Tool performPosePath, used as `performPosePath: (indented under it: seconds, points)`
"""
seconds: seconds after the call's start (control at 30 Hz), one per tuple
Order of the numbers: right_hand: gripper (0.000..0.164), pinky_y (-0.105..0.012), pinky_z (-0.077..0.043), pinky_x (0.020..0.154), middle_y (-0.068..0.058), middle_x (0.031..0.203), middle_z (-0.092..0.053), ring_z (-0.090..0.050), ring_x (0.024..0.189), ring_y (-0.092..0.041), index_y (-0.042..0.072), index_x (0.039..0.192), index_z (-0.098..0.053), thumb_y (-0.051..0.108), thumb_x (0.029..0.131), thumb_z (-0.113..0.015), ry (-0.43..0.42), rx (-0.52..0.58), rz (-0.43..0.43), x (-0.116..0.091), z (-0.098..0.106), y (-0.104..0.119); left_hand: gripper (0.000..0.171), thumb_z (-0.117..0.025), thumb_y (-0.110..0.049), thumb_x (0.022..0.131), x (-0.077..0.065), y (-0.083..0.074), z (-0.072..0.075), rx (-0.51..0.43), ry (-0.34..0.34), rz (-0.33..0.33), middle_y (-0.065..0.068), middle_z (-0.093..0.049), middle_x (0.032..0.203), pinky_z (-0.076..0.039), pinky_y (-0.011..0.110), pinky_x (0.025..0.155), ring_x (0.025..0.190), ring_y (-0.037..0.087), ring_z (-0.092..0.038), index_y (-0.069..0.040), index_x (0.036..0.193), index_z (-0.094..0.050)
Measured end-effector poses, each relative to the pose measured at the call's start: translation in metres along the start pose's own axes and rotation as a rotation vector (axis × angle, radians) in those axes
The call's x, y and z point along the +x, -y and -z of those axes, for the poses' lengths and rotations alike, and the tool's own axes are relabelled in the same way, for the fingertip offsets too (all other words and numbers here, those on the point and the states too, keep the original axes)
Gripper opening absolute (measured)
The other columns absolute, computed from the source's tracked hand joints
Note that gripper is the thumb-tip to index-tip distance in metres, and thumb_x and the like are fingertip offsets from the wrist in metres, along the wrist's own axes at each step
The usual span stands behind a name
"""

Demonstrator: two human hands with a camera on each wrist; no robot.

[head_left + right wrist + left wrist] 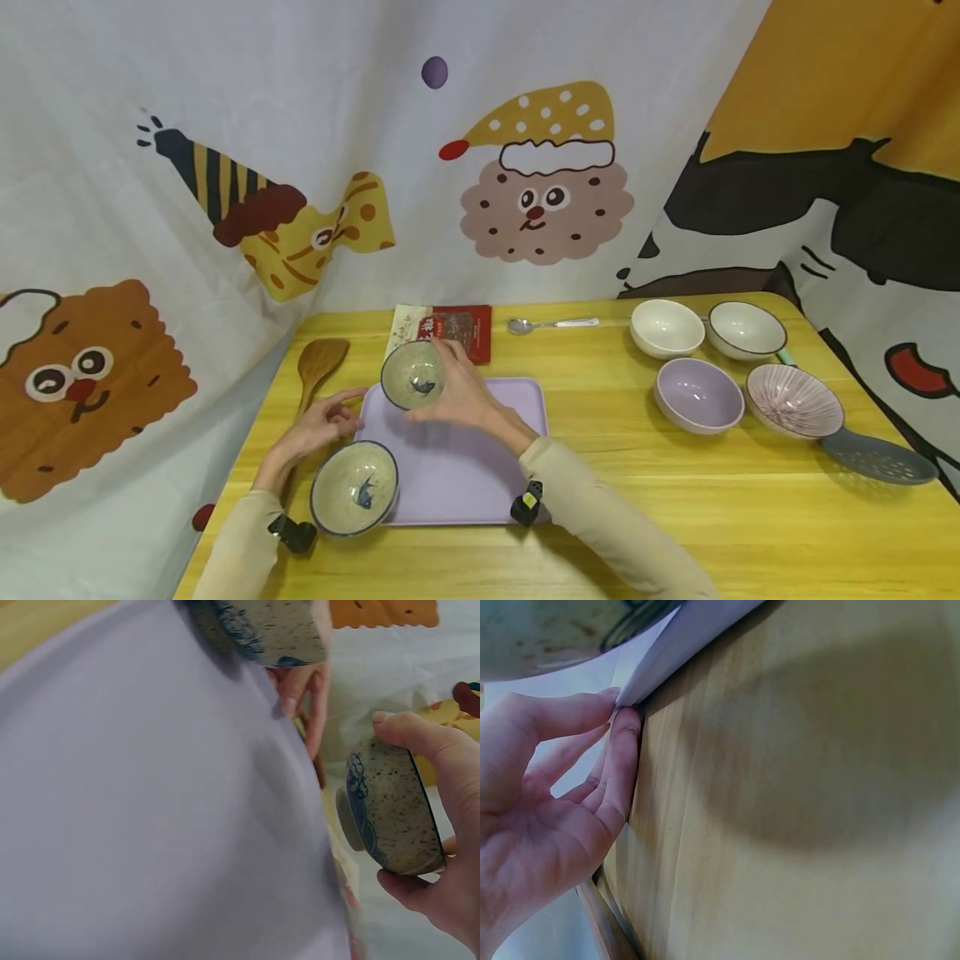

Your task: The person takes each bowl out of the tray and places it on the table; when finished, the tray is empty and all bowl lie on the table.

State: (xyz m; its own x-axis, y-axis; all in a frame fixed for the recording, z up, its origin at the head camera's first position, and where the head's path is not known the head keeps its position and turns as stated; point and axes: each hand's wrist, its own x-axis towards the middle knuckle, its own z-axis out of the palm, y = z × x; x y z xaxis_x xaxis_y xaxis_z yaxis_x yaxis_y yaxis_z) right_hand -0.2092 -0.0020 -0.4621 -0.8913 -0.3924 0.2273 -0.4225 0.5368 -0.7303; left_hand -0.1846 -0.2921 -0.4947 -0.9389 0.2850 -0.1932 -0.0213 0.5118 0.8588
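My right hand (461,392) grips a small speckled bowl (411,377) with a blue rim and a dark fish painted inside, held above the tray's far left part. In the right wrist view this bowl (394,806) is tilted and apart from the tray. My left hand (318,429) is at the tray's left edge; in the left wrist view its thumb and fingers (592,712) pinch the rim of the lilac tray (679,649). A larger matching bowl (354,487) stands at the tray's front left, overlapping its edge; its exact support is hidden.
A wooden spatula (322,362) lies left of the tray. Behind the tray are a red food packet (480,333) and a metal spoon (551,325). At right stand a white bowl (666,329), a dark-rimmed bowl (746,331), a purple bowl (699,396), a striped bowl (795,402) and a grey skimmer (877,458).
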Motion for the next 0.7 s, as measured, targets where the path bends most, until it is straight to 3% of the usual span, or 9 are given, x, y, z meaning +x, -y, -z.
performPosePath:
  seconds: [0.43,0.7]
  points:
    - [0.128,-0.055,-0.044,0.108,-0.011,0.154,-0.036,-0.048,0.135,-0.033,0.009,0.159,-0.027,0.041,0.057,-0.097,-0.217,0.078,0.007,-0.008,0.036,-0.005,0.063,-0.068,-0.005,0.091,0.000,-0.001,0.000,0.016,-0.009,0.004,0.017,-0.065,0.094,-0.052,0.026,0.068,0.078,0.016,-0.061,0.001,0.149,-0.045]
    - [0.125,-0.058,-0.046,0.105,-0.012,0.153,-0.038,-0.050,0.133,-0.036,0.014,0.158,-0.030,0.042,0.057,-0.097,-0.324,0.049,-0.045,-0.016,0.063,-0.010,0.063,-0.068,-0.005,0.091,0.000,0.000,0.000,0.013,-0.005,0.000,0.017,-0.065,0.095,-0.052,0.027,0.068,0.079,0.017,-0.061,0.000,0.150,-0.045]
